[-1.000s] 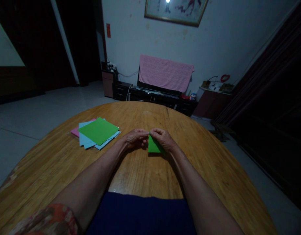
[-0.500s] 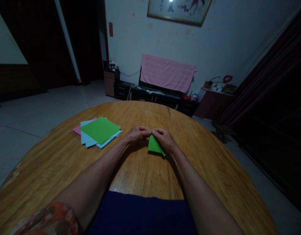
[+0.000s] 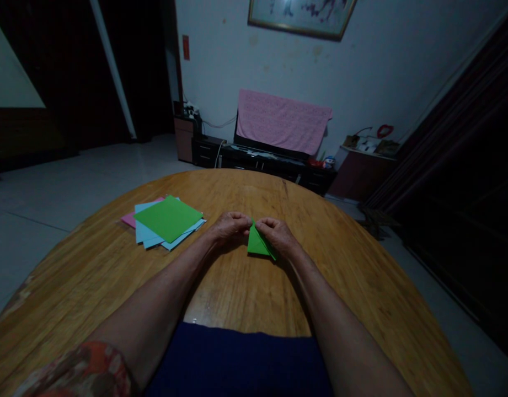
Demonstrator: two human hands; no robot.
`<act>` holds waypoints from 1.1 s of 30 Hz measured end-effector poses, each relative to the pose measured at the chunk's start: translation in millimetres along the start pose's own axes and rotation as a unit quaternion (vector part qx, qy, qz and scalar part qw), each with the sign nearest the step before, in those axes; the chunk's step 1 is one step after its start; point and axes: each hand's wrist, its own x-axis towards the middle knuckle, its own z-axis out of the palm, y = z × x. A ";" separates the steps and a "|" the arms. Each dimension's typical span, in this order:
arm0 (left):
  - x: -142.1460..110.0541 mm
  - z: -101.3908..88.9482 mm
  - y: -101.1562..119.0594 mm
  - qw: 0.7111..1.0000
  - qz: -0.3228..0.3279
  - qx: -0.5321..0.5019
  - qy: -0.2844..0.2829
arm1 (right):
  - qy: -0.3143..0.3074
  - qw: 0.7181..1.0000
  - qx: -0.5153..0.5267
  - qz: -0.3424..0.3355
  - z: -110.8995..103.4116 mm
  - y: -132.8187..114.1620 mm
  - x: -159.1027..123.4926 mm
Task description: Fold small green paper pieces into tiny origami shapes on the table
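Note:
My left hand [image 3: 231,227] and my right hand [image 3: 276,234] rest close together above the wooden table, fingertips meeting at the upper tip of a folded green paper [image 3: 258,244]. Both hands pinch that tip, and the lower part of the paper hangs toward me with a diagonal fold on its right side. To the left lies a loose stack with a green square sheet [image 3: 168,218] on top of light blue sheets [image 3: 149,238] and a pink sheet [image 3: 128,220].
The round wooden table [image 3: 241,286] has a worn edge at the lower left. Beyond it stand a low black TV cabinet [image 3: 274,166], a pink cloth [image 3: 283,122] draped over a screen, and a small side cabinet [image 3: 361,176].
The green paper's diagonal fold now shows along its right side, unlike the flatter shape a second ago. The hands have barely moved, and the view has tilted slightly downward.

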 end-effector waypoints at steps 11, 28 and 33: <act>0.2 3.5 0.4 1.000 0.002 0.015 0.014 | -0.012 1.000 -0.004 -0.002 3.3 -1.0 -4.1; 4.1 2.0 -6.8 0.999 0.043 0.007 0.004 | 0.007 1.000 -0.001 -0.003 4.8 -0.8 -3.5; 7.8 3.3 -6.7 0.994 0.073 0.050 0.063 | -0.001 1.000 0.010 0.005 7.4 0.3 -3.2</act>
